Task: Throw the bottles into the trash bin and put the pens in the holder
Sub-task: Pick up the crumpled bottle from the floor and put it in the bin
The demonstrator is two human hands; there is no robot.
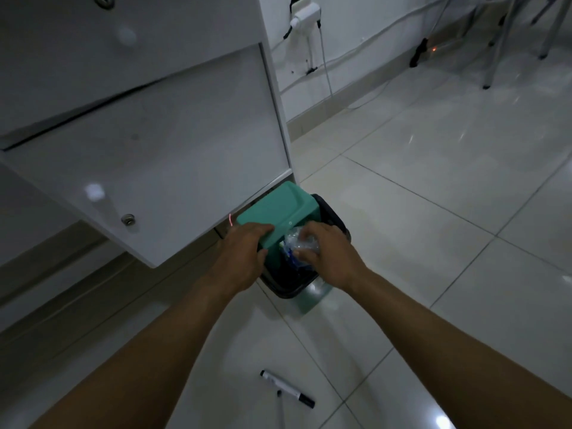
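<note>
A small trash bin (309,297) with a black liner stands on the tiled floor beside a white cabinet. Its teal lid (275,209) is tipped up and back, and my left hand (244,255) grips the lid's front edge. My right hand (328,252) holds a crumpled clear plastic bottle (298,243) with a blue label, right at the bin's opening. Near my feet a white marker pen (286,388) with black ends lies on the floor, with a thinner pen (281,407) next to it. No pen holder is in view.
The white cabinet (148,144) with drawers and a small lock overhangs the bin on the left. Cables and a power adapter (305,15) hang on the far wall. Metal chair legs (495,57) stand at the top right. Glossy tiles stretch to the right.
</note>
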